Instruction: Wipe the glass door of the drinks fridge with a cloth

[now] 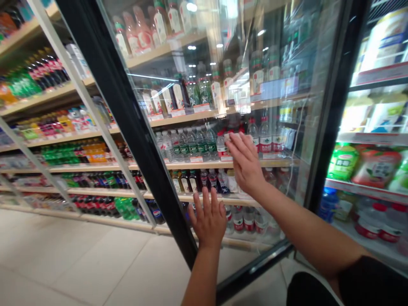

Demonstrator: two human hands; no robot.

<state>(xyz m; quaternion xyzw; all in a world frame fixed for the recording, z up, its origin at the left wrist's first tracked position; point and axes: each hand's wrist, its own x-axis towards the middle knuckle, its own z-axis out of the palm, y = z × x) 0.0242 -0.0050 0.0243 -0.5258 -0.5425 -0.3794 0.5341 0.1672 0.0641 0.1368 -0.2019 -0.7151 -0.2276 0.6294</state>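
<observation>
Spreading somewhat apart, the left hand's [208, 221] fingers lie against the clear glass door [234, 100] at lower centre; the right hand's [247, 163] fingers stretch close together higher on the pane, a pale patch at their tips, though I can't tell whether they hold it. Ceiling lights reflect across the glass at upper centre, inside a black frame [126, 93]. Behind stand green-labelled water bottles [193, 146], their print too small to read. Wooden shelves [35, 101] of drinks fill the left of the frame above pale floor tiles [79, 259]. A blue Pepsi label [156, 213] shows at lower left of centre; at right, a green pouch [342, 163] carries large white characters.
</observation>
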